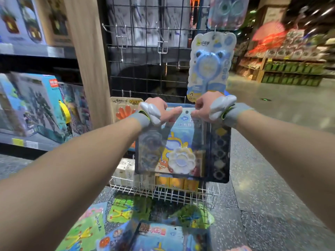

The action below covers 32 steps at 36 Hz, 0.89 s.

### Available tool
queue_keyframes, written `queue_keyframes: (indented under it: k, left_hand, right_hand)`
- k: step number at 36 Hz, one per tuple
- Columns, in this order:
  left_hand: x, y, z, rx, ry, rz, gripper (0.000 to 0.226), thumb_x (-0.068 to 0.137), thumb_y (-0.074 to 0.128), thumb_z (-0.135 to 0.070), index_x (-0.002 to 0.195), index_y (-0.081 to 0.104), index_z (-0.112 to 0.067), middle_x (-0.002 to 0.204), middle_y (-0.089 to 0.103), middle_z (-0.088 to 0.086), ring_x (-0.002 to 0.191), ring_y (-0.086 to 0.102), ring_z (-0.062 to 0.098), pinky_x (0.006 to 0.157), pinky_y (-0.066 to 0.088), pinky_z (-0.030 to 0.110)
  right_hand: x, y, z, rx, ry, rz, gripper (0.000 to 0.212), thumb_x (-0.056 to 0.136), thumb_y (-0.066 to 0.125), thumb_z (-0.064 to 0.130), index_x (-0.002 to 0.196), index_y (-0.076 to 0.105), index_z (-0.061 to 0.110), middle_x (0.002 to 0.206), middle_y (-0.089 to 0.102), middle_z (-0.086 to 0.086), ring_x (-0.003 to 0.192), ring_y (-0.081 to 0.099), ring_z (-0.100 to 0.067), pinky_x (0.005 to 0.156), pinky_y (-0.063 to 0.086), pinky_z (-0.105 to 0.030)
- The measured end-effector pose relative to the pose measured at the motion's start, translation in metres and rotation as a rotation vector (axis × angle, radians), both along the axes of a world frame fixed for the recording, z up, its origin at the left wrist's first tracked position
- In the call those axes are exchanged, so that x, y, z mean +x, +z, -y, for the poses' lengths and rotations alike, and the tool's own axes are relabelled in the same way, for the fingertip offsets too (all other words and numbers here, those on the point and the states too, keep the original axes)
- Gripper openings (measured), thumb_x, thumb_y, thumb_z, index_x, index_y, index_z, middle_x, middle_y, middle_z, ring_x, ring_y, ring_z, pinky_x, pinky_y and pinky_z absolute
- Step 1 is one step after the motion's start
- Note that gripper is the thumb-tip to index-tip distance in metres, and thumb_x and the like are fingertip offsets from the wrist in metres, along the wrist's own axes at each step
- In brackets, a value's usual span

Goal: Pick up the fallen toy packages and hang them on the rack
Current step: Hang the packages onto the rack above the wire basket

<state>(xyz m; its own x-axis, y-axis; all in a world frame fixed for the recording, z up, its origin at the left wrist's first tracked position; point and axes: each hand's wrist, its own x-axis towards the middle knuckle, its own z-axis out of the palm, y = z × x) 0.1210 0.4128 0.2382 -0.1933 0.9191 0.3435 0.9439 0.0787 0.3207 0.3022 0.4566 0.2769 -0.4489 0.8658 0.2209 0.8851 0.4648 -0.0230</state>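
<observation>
Pinching its top, left grip (pixel 159 110) and right grip (pixel 204 109) hold a toy package (pixel 188 134) — yellow submarine (pixel 173 142), white palette (pixel 181 161).

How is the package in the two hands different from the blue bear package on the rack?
The paint package is gripped at its top edge by the left hand and right hand; the bear package hangs from a hook. The paint package is rectangular and dark-edged; the bear package has a wavy pale outline. Both are flat toy cards.
</observation>
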Motion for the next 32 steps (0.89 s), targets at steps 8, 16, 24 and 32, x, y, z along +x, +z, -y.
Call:
queue_keyframes:
  k: [8,16,24,32]
  left_hand:
    - [0.006,0.002,-0.015,0.010,0.000,-0.077,0.065,0.085,0.044,-0.073,0.049,0.040,-0.019,0.054,0.046,-0.002,0.058,0.050,0.020,0.054,0.035,0.029]
    - [0.000,0.005,-0.024,-0.008,0.036,-0.173,0.068,0.085,0.037,-0.077,0.053,0.052,-0.019,0.060,0.057,-0.003,0.064,0.057,0.018,0.055,0.033,0.027]
    - [-0.001,-0.006,-0.038,-0.075,0.112,-0.262,0.066,0.088,0.030,-0.077,0.060,0.047,-0.020,0.066,0.055,-0.003,0.065,0.051,0.017,0.072,0.035,0.033]
    - [-0.003,-0.014,-0.054,-0.058,0.124,-0.235,0.064,0.087,0.034,-0.078,0.062,0.045,-0.020,0.066,0.053,-0.003,0.067,0.052,0.021,0.075,0.038,0.037]
  right_hand:
    - [0.008,0.003,-0.007,0.021,-0.027,0.003,0.022,0.084,0.058,0.044,0.082,0.067,0.024,0.089,0.067,0.002,0.079,0.059,-0.021,0.069,0.050,-0.027]
    - [0.004,-0.003,-0.016,0.066,-0.016,-0.042,0.021,0.084,0.058,0.044,0.076,0.062,0.025,0.081,0.063,0.002,0.070,0.054,-0.020,0.058,0.044,-0.026]
    - [0.005,-0.012,-0.026,0.063,0.011,-0.052,0.024,0.085,0.064,0.043,0.086,0.062,0.019,0.088,0.061,0.000,0.074,0.052,-0.019,0.058,0.038,-0.025]
    - [0.000,-0.018,-0.038,0.070,-0.013,-0.043,0.020,0.078,0.074,0.025,0.094,0.067,0.016,0.097,0.067,-0.003,0.078,0.054,-0.020,0.061,0.047,-0.024]
